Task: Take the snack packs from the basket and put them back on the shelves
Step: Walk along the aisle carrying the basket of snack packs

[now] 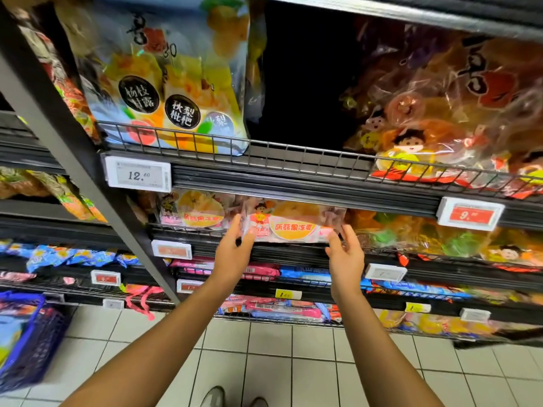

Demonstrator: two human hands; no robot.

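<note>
Both our hands grip one clear plastic snack pack with a pink base and round orange label point(289, 226): the left hand point(233, 249) holds its left end, the right hand point(346, 254) its right end, at the wire rim of the dark shelf point(279, 254) just ahead of our fingers. We judge it nearly placed, beside a matching pack left of our left hand. The blue mesh basket point(26, 342), far left and below our arms, seems to hold more. A white price tag point(138, 174) above reads 12.60.
</note>
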